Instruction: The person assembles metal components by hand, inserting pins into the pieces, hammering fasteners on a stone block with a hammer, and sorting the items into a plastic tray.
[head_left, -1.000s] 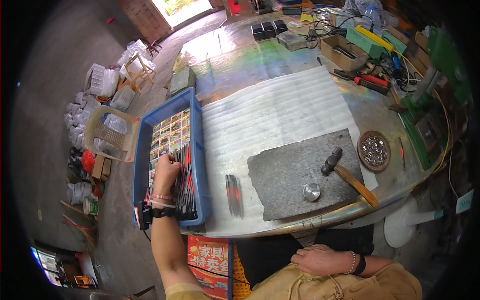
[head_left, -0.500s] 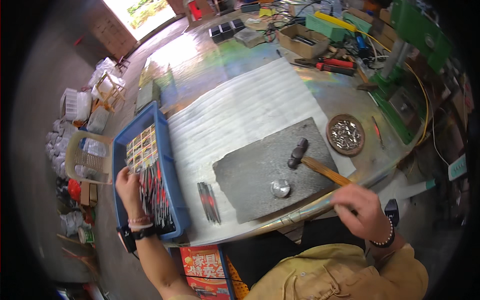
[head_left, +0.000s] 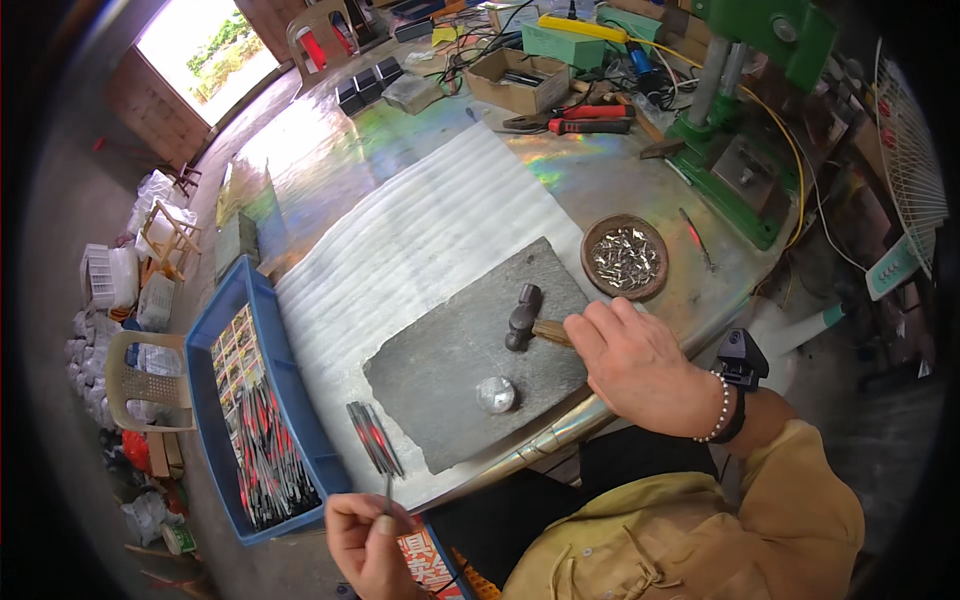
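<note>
Head view, far left: a blue rectangular plastic bin [head_left: 300,410] holds many slim black-and-red rods [head_left: 265,450] and a gridded sheet of small printed pictures [head_left: 235,360], its lettering too small for me to read. Just beside the bin's near corner, my left hand [head_left: 365,545] is pinched, thumb against fingers, on one slim dark rod [head_left: 388,492]. Past its tip, a short row of black-and-red rods [head_left: 375,440] lies on a white foam sheet [head_left: 400,230]. Lower down, a red printed panel [head_left: 425,560] shows large white characters, partly covered by my hand. Next, a rough grey stone slab [head_left: 440,380] bears a shiny round metal disc [head_left: 496,394] and the dark head of a wooden-handled hammer [head_left: 523,318]. Near the slab's far corner sits a round brown bowl [head_left: 588,250] of small silvery pieces [head_left: 626,258]. My right hand [head_left: 635,360] is closed over the hammer's handle, hiding most of it. Farther right stands a green metal press [head_left: 745,170].
</note>
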